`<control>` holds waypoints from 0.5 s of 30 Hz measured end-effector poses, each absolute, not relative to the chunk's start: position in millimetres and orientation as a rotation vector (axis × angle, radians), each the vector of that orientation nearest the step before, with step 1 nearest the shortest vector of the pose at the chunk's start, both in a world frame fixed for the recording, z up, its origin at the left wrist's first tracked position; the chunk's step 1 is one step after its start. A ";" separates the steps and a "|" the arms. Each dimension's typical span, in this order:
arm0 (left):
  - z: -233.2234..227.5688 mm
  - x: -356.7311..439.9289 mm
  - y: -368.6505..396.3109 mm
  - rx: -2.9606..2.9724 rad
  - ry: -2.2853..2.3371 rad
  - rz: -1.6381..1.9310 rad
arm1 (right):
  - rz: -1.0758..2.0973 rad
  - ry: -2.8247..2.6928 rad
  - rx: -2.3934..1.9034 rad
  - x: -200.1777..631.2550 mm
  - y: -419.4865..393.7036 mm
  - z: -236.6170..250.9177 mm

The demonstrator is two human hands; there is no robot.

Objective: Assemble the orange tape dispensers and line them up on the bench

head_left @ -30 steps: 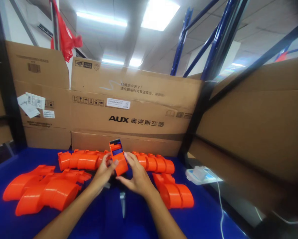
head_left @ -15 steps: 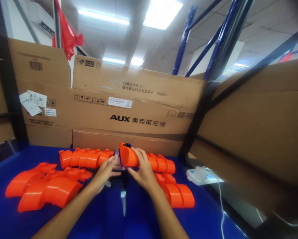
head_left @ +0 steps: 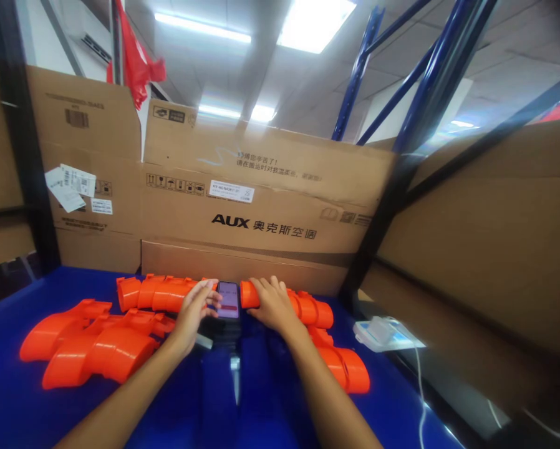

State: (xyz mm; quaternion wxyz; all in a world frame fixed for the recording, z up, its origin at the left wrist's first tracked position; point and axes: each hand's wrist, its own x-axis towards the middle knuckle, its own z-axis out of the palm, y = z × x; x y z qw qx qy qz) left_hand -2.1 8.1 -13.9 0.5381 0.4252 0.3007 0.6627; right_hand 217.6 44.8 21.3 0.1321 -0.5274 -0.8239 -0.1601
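Right hand (head_left: pixel 273 305) lies flat, fingers loosely curled on one ribbed orange part (head_left: pixel 251 294), now down on the blue bench (head_left: pixel 65 411) just right of the phone (head_left: pixel 228 299); a second ago it was held up. Left hand (head_left: pixel 193 312), half open, touches the phone's left edge. One phone, glossy lit screen. Two rows of smooth curved orange plastic shells (head_left: pixel 158 293) flank it; exact count unclear.

Left hand (head_left: pixel 193 310) beside phone (head_left: pixel 228 300); right hand (head_left: pixel 273 304) resting on orange part (head_left: pixel 249 295), blue table (head_left: pixel 121 411).
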 end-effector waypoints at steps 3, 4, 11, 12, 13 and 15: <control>-11.2 -1.2 6.6 1.018 0.725 1.575 | -0.529 -2.403 -1.593 218.3 47.8 20.1; -10.8 -0.9 6.4 1.021 0.726 1.572 | -0.550 -2.389 -1.630 218.4 48.5 19.8; -12.4 -0.1 7.4 1.044 0.749 1.555 | -0.557 -2.376 -1.769 217.6 50.5 20.4; -12.8 -0.1 7.5 1.049 0.748 1.556 | -0.536 -2.390 -1.773 218.2 50.6 20.7; -13.0 -0.2 7.6 1.051 0.748 1.557 | -0.514 -2.405 -1.776 219.3 50.8 21.3; -13.3 -0.3 7.8 1.051 0.748 1.557 | -0.478 -2.435 -1.767 222.8 51.1 23.1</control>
